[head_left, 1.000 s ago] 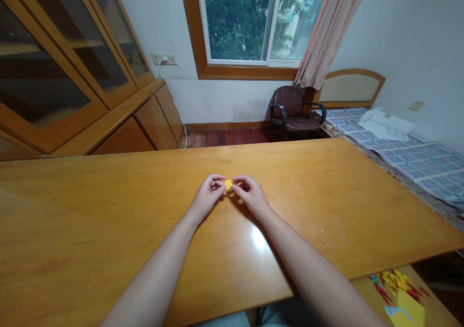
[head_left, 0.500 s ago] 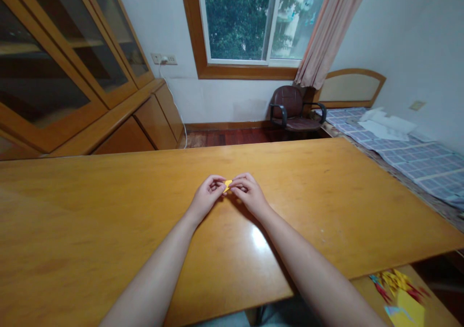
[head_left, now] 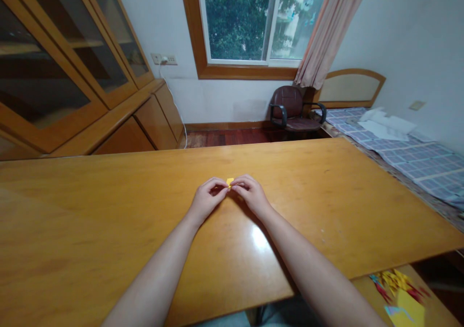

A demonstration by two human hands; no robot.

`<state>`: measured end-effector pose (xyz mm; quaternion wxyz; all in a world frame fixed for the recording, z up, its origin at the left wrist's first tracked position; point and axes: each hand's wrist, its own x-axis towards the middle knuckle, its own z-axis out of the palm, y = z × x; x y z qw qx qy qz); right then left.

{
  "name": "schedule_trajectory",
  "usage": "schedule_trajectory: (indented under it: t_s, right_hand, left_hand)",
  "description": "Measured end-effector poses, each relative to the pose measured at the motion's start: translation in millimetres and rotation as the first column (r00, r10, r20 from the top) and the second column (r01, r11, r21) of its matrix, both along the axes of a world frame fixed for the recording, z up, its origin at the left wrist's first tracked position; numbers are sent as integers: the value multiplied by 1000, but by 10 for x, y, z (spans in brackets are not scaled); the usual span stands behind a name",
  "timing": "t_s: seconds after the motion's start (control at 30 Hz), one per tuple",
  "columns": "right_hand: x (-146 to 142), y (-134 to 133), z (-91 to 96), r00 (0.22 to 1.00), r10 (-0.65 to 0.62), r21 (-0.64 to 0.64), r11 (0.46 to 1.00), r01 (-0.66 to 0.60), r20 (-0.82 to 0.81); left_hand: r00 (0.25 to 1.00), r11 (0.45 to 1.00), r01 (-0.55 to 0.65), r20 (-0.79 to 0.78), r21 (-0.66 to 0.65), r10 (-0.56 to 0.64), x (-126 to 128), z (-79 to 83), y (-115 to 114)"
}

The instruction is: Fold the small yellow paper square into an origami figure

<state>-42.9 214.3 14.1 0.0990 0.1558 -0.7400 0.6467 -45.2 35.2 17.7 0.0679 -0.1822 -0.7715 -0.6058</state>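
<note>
A small folded piece of yellow paper (head_left: 229, 181) is pinched between both hands above the middle of the wooden table (head_left: 108, 206). My left hand (head_left: 208, 199) grips it from the left with curled fingers. My right hand (head_left: 250, 194) grips it from the right, fingertips meeting those of the left hand. Only a small corner of the paper shows above the fingers; the rest is hidden.
A lower surface at the bottom right holds several coloured folded papers (head_left: 398, 288). Wooden glass-door cabinets (head_left: 65, 75) stand on the left. Beyond the table are a dark armchair (head_left: 293, 109), a window and a bed (head_left: 409, 153) with a checked cover.
The fingertips of both hands have closed tighter together, and the yellow paper now shows less, poking up above them. The arms have barely moved.
</note>
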Motion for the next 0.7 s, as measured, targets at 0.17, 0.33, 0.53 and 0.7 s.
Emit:
schedule_trajectory:
  t_s: [0.17, 0.33, 0.53, 0.7]
  right_hand:
    - [-3, 2, 3, 1000, -7, 50, 999, 7, 10]
    - [12, 7, 30, 1000, -9, 72, 997, 9, -4]
    - [12, 9, 23, 1000, 14, 65, 998, -15, 9]
    - [6, 11, 19, 1000, 18, 72, 997, -17, -3]
  left_hand:
    - [998, 997, -31, -56, -69, 27, 16, 4, 6]
    - [992, 988, -62, -115, -140, 46, 24, 36, -3]
    - [989, 985, -53, -147, -163, 29, 38, 80, -21]
    - [990, 989, -39, -139, -145, 19, 39, 87, -21]
